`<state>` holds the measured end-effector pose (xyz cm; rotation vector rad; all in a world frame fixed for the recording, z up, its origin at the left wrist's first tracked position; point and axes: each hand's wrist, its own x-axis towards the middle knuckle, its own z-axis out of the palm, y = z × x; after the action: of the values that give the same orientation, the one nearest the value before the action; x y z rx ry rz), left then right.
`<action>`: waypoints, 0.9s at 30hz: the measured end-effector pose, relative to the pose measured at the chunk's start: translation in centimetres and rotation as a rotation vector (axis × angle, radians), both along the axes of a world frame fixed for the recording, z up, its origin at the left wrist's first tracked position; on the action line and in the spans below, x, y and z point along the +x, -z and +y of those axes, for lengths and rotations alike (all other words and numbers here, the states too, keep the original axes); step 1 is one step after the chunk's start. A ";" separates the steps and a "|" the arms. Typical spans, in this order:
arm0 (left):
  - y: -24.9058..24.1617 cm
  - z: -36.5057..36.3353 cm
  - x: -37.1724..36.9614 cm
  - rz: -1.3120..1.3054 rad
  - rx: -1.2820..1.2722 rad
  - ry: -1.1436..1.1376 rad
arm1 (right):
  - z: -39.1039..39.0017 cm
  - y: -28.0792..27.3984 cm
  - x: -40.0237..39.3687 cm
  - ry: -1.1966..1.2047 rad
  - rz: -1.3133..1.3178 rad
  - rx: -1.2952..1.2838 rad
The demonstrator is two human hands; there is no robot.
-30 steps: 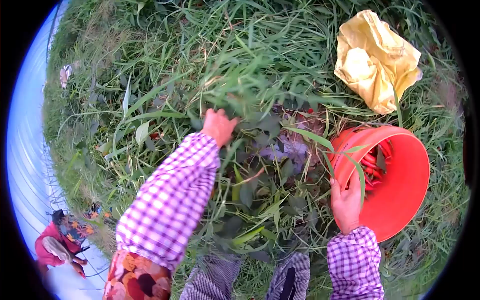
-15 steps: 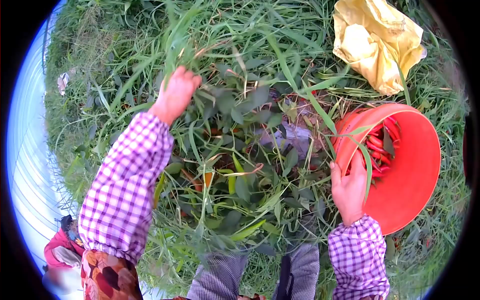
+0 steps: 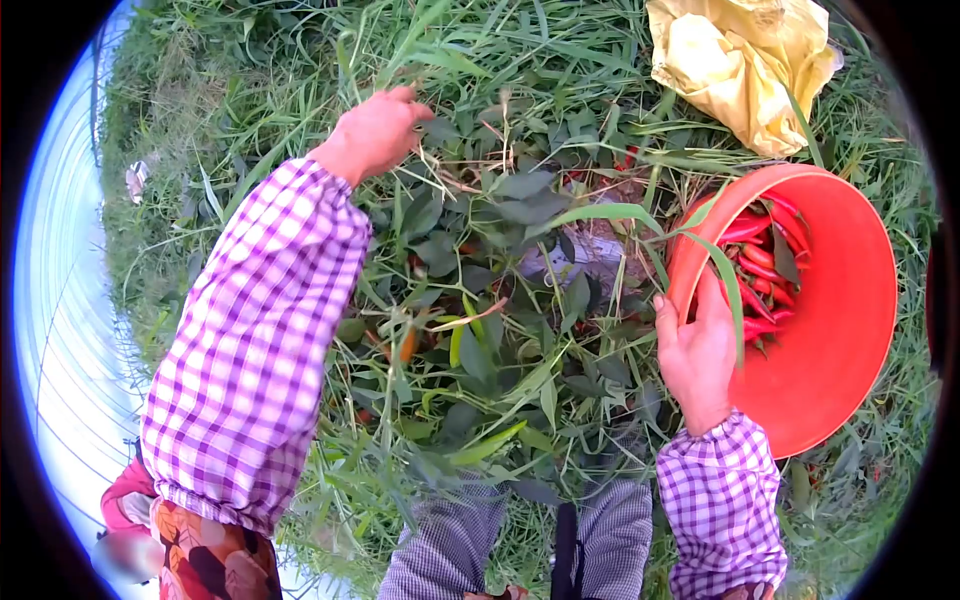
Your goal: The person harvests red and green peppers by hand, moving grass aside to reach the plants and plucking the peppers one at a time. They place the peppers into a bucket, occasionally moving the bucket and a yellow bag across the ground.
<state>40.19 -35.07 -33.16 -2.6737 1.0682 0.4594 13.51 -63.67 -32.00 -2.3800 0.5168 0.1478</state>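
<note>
While the person's right hand point(image 3: 697, 355) is clamped on the near-left rim of the red bucket point(image 3: 835, 395), thumb outside and fingers over the edge, the left hand point(image 3: 375, 135) reaches out among the grass blades point(image 3: 425, 35) at the upper left. Its fingers look curled, but their tips are hidden, so one cannot tell whether they close on anything.

The bucket stands tilted in the grass to the right, its mouth turned partly toward the wearer, with red peppers point(image 3: 765, 272) heaped deep inside beside a dark leaf point(image 3: 784, 258). Its smooth wall looks like plastic, probably stiff with a little give; being only partly filled, it is likely fairly light, and the rim offers the surest hold.

The peppers look glossy, so they may be slippery, firm yet easily bruised or snapped; the stem end seems the kindest place to grip. The grass is likely light, limp and tough, best held low and in a bunch. Among the leaves between the hands, a green pepper point(image 3: 488, 447) and an orange pepper point(image 3: 408, 345) show; a crumpled yellow sack point(image 3: 740, 75) lies beyond the bucket.
</note>
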 end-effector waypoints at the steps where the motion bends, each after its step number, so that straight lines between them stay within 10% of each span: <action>1: -1.0 -0.4 -0.6 0.082 0.017 -0.037 | 0.0 0.1 -0.1 -0.012 -0.023 -0.021; 6: -7.2 -8.2 -8.9 0.151 0.151 0.053 | 0.0 -0.1 0.0 0.004 -0.037 0.001; 12: 7.9 -6.6 -16.1 1.240 0.171 -0.478 | -0.1 -0.2 -0.3 0.003 0.019 0.064; 20: 13.7 -3.9 -13.0 1.038 -0.262 -1.506 | -0.1 0.1 -0.2 -0.009 -0.079 0.029; 27: 14.9 -5.2 -14.6 0.984 -0.819 -1.882 | -0.2 0.3 -0.2 -0.012 -0.043 0.050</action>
<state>25.58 -40.24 -48.08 -3.0912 -2.1369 1.9071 13.28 -63.87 -32.27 -2.3325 0.4729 0.1132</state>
